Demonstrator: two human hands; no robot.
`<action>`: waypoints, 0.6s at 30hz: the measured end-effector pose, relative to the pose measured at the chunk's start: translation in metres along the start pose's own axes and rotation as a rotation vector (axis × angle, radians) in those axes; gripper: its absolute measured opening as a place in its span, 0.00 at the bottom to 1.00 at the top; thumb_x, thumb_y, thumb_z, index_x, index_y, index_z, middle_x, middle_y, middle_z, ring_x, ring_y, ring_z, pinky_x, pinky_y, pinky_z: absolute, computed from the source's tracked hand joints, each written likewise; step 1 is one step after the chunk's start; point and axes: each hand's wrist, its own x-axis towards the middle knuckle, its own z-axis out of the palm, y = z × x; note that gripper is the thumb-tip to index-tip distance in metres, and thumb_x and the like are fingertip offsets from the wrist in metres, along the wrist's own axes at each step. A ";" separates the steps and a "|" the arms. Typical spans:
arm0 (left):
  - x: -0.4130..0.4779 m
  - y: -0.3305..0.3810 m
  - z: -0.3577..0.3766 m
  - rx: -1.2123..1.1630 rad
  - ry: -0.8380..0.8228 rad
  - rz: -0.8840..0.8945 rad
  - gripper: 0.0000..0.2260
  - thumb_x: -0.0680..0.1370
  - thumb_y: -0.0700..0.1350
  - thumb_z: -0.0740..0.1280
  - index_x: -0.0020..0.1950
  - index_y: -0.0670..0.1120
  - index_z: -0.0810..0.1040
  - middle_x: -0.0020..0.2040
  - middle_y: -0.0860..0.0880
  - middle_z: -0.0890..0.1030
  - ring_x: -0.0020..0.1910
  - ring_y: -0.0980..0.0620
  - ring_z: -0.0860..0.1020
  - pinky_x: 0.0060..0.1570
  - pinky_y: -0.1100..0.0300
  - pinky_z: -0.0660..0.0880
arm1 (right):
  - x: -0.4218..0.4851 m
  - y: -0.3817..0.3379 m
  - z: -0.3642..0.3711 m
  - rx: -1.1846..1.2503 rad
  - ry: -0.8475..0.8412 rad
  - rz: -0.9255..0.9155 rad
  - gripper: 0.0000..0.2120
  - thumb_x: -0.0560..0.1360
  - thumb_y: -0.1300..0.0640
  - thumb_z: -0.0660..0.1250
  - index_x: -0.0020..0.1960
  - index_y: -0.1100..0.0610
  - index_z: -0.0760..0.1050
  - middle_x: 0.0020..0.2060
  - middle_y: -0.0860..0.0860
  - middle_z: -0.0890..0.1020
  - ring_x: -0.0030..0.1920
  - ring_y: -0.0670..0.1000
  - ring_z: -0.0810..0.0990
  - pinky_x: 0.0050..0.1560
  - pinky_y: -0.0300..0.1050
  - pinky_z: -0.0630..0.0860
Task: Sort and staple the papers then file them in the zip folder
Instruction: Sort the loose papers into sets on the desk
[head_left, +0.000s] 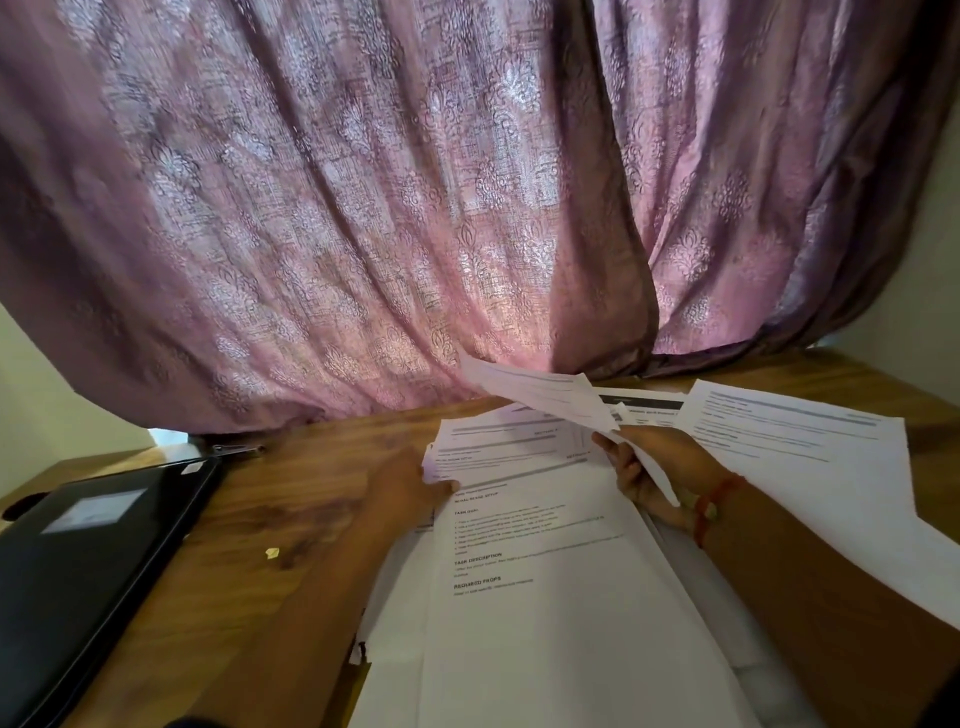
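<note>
- A pink-purple patterned curtain (322, 208) filled the upper part of the view and hung down to the far edge of the bench.
- The wooden bench (291, 483) carried all the things; its brown top showed between the folder and the papers.
- A black zip folder (88, 566) lay flat on the left side of the bench, well apart from the papers, with a pale label on its cover.
- A stack of printed papers (545, 597) lay in the middle, near the person, with the sheets a little shifted against each other.
- A separate sheet (810, 457) lay on the right, partly under the right forearm, and one more sheet with a dark header (644, 404) lay behind the hands.
- The right hand (660, 467) held a few sheets (545, 392) lifted above the stack; its fingers were curled around their lower edge. A red thread band (714, 506) was around this wrist.
- The left hand (410, 483) gripped the far left corner of the upper sheets of the stack, with the thumb on top; the other fingers were hidden under the paper, so I cannot tell how they lay.
- A small pale scrap (272, 552) lay on the bench between the folder and the stack.
</note>
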 end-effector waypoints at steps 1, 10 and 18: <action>0.004 -0.001 0.002 -0.046 0.016 -0.021 0.12 0.76 0.51 0.75 0.48 0.50 0.73 0.56 0.45 0.82 0.52 0.47 0.79 0.46 0.58 0.71 | 0.001 0.000 -0.001 0.004 0.000 0.001 0.10 0.82 0.61 0.59 0.60 0.64 0.74 0.49 0.59 0.81 0.23 0.45 0.76 0.21 0.33 0.72; 0.008 -0.007 0.010 -0.083 -0.022 0.074 0.20 0.74 0.60 0.73 0.61 0.51 0.78 0.60 0.54 0.82 0.58 0.51 0.79 0.61 0.51 0.77 | 0.008 0.004 -0.001 -0.028 0.038 -0.017 0.09 0.82 0.62 0.58 0.58 0.63 0.74 0.52 0.60 0.81 0.23 0.45 0.76 0.22 0.33 0.70; 0.017 -0.011 0.005 -0.681 0.054 -0.106 0.13 0.77 0.38 0.73 0.60 0.44 0.77 0.55 0.47 0.83 0.48 0.52 0.82 0.43 0.60 0.80 | 0.008 0.004 0.000 -0.039 0.044 -0.014 0.08 0.82 0.62 0.58 0.57 0.63 0.74 0.52 0.60 0.81 0.23 0.45 0.76 0.22 0.34 0.71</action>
